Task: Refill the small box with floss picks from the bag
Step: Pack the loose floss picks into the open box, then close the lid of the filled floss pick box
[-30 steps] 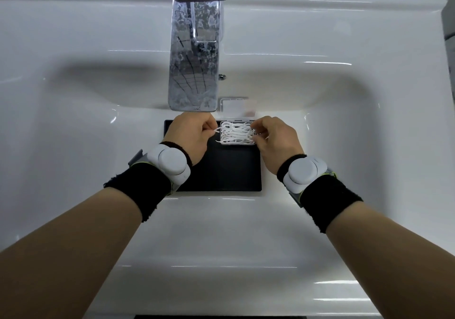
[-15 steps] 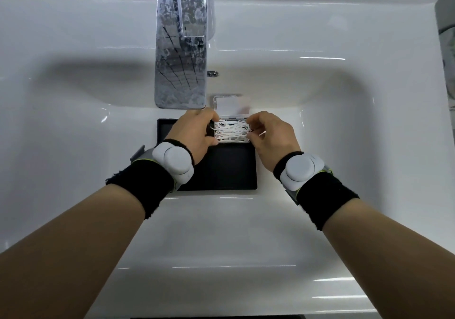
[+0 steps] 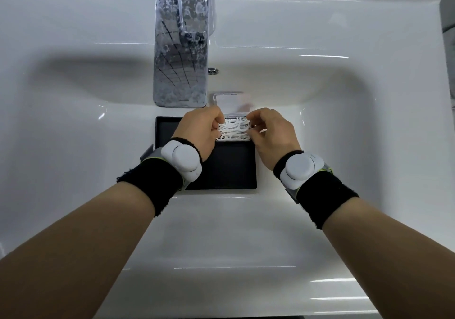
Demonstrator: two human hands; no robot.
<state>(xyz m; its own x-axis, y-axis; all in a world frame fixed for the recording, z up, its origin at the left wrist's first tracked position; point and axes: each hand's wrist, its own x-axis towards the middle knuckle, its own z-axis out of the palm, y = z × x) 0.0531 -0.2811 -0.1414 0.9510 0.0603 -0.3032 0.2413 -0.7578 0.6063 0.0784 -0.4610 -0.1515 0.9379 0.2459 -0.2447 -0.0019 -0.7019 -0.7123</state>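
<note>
Floss picks (image 3: 234,131), white and tangled, fill one small box (image 3: 232,121) that sits at the far right corner of one black tray (image 3: 229,168); the heap is too knotted to count. The box's clear lid (image 3: 232,102) stands open behind it, tilted back toward the basin wall. The tray rests in the bottom of one white sink (image 3: 73,121), below one chrome faucet (image 3: 181,48) whose spout hangs over the tray's far edge. A small chrome fitting (image 3: 213,71) shows on the basin wall just right of the faucet.

Two hands work at the box, one on each side. The left hand (image 3: 199,134) comes in from the left with its fingers curled inward, the tips touching the left edge of the heap; whether they pinch a pick or only press on the pile cannot be told. The right hand (image 3: 273,134) mirrors it on the right, fingers bent and narrow, tips at the right edge of the picks, its hold equally unclear. Each wrist carries one black wristband with one white rounded device (image 3: 182,158) on top, two in all.

Both hands cover the side walls of the box, and the left hand and wrist hide much of the tray's left half. The faucet's top is cut off by the upper frame edge. No bag is visible.
</note>
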